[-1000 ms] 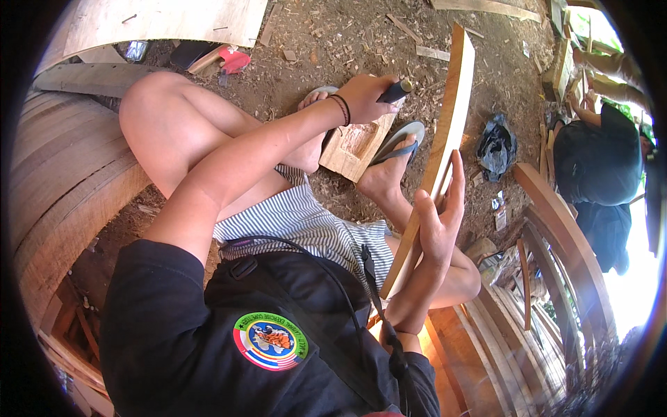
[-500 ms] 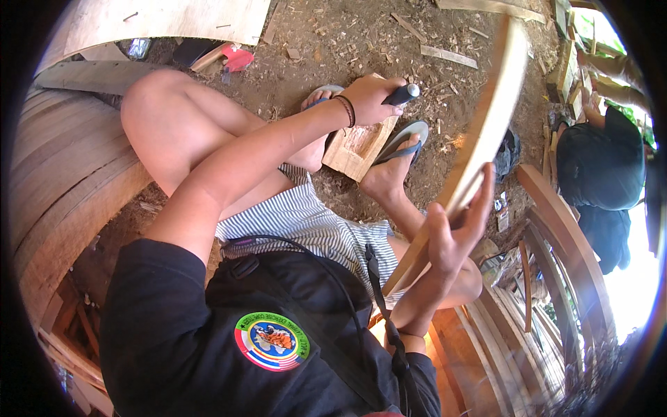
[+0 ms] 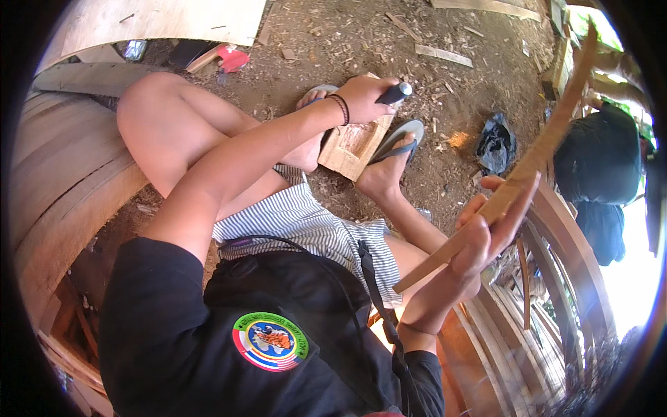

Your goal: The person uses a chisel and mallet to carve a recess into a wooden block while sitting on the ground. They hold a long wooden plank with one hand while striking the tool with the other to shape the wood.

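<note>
My left hand [image 3: 363, 101] is closed round the dark handle of a tool [image 3: 395, 94] with a metal-capped end. Its blade is hidden, so I cannot tell its exact kind; it looks like a chisel. Under that hand lies a pale wooden block [image 3: 345, 157] with a rough recess cut in its top, set on the ground between my feet. On the right, my right hand [image 3: 478, 240] grips a long wooden slat [image 3: 549, 142] near its lower part. The slat slants up and away to the right, its narrow edge toward me.
Wood chips and offcuts [image 3: 445, 55] litter the dirt floor. A black plastic bag [image 3: 496, 144] lies right of my sandalled foot [image 3: 396, 156]. Curved timbers [image 3: 73, 181] stand at left, more boards [image 3: 573, 243] at right. A person in dark clothing [image 3: 599, 156] is at far right.
My right hand has moved right and turned the slat, which now leans further right with its thin edge showing. The black bag has come into fuller view. My left hand stays on the handle.
</note>
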Tool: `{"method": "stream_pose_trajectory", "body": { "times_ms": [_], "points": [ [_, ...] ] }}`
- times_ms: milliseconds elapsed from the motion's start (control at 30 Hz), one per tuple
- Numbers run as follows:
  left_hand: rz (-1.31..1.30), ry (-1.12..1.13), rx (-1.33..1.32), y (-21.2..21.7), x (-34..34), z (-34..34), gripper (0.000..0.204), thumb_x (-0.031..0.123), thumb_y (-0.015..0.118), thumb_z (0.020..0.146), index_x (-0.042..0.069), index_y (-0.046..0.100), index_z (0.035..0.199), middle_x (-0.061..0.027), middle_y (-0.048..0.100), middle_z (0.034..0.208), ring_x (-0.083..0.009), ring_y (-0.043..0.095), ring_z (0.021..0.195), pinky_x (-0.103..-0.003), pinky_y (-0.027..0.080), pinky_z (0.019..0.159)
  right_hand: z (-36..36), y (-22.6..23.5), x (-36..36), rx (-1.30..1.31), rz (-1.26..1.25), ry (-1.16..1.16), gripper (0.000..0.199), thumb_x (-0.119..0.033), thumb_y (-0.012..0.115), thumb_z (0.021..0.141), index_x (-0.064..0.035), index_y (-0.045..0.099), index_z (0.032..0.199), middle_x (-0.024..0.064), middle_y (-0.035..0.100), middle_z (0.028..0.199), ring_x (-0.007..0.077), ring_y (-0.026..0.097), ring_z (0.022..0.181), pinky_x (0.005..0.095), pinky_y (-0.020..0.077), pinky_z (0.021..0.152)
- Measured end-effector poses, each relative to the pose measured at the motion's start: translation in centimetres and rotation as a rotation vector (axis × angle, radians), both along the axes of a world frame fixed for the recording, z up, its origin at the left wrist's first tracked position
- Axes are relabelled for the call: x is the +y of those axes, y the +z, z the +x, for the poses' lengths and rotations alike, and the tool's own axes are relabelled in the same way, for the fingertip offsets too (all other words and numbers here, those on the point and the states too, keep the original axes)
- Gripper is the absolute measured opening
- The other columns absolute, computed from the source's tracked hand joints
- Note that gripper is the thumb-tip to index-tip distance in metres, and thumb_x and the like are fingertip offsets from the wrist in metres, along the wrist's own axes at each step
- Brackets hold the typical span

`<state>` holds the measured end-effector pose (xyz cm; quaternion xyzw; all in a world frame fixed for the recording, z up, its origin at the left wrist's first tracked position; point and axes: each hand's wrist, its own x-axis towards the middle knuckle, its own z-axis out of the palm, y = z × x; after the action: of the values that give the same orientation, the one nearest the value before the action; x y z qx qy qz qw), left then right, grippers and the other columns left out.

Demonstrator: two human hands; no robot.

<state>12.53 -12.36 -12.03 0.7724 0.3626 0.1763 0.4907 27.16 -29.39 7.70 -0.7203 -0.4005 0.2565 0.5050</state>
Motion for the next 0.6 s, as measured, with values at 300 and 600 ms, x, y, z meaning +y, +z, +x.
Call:
{"method": "stream_pose_trajectory", "body": {
  "times_ms": [300, 600],
  "points": [
    [0.082, -0.029, 0.059, -1.1, -0.3, 0.0, 0.041, 0.025, 0.072, 0.076, 0.015, 0.058, 0.114, -0.0160, 0.068, 0.094, -0.0377, 0.064, 0.091, -0.046, 0.050, 0.080, -1.1, -6.7, 0.1, -0.037, -0.452, 0.355, 0.089, -0.008, 0.058, 0.067, -0.0028, 0.026, 0.150, 0.0237, 0.058, 0.122, 0.0270, 0.060, 0.096, 0.0384, 0.0486, 0.083],
    [-0.010, 0.054, -0.027, -1.3, -0.5, -1.1, 0.038, 0.020, 0.076, 0.076, 0.011, 0.061, 0.110, -0.0122, 0.068, 0.084, -0.0287, 0.066, 0.075, -0.036, 0.052, 0.072, 0.2, 0.0, 0.6, 0.021, -0.136, -0.021, 0.103, -0.037, 0.066, 0.063, -0.0061, 0.024, 0.152, 0.0072, 0.053, 0.104, 0.0152, 0.053, 0.087, 0.0263, 0.0458, 0.069]
  ]
}}
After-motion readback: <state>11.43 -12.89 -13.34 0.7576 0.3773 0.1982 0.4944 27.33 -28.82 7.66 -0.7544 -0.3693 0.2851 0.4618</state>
